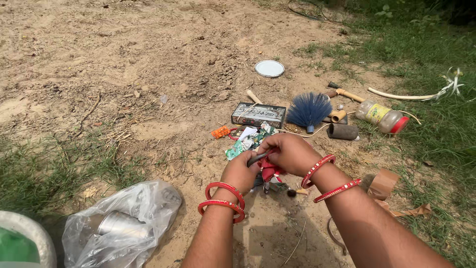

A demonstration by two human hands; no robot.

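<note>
My left hand (241,172) and my right hand (290,152) meet over sandy ground, both gripping a small dark stick-like object (260,158) with a piece of red material (270,173) hanging below it. Both wrists wear red bangles. Just beyond the hands lies a heap of torn coloured paper scraps (248,140). What the red piece is attached to is hidden by my fingers.
A flat dark box (258,114), a blue bristle brush (309,109), a plastic jar with red lid (383,116), a white round lid (269,68) and a brown tape roll (383,184) lie around. A clear plastic bag holding a metal cup (121,224) sits lower left.
</note>
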